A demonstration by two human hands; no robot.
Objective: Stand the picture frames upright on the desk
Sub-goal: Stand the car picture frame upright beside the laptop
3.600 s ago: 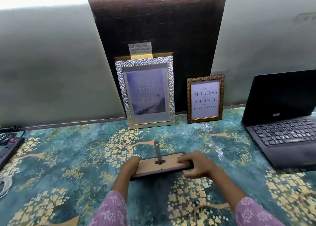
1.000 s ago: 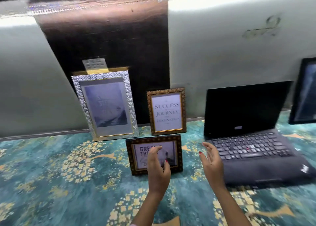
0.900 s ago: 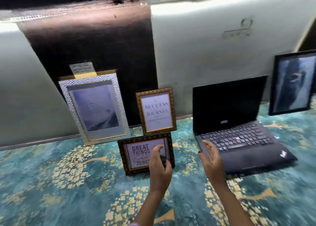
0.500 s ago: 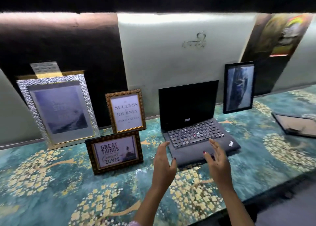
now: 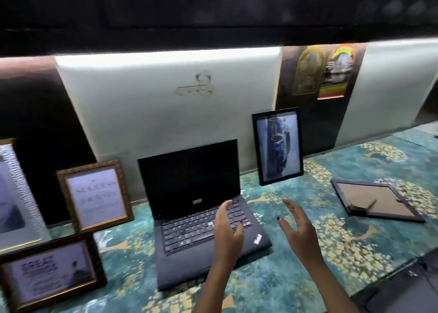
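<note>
A small dark landscape frame (image 5: pixel 51 267) stands upright at the front left. Behind it a gold-edged portrait frame (image 5: pixel 96 195) and a large silver frame (image 5: pixel 14 194) lean at the wall. A black frame with a blue picture (image 5: pixel 277 145) stands right of the laptop. Another frame (image 5: pixel 374 200) lies face down at the right, its cardboard back and stand showing. My left hand (image 5: pixel 227 229) hovers over the laptop's right front corner, fingers apart, empty. My right hand (image 5: pixel 298 227) is raised beside it, open and empty, well left of the flat frame.
An open black laptop (image 5: pixel 196 208) sits mid-desk on the teal and gold patterned surface (image 5: pixel 284 286). The desk's front edge (image 5: pixel 388 277) runs diagonally at the lower right. White and dark wall panels close the back, with posters (image 5: pixel 320 72) on one.
My view has swung right since the small frame was stood up and released. Both empty hands have moved right, from beside that frame to above the laptop. The face-down frame has come closer.
</note>
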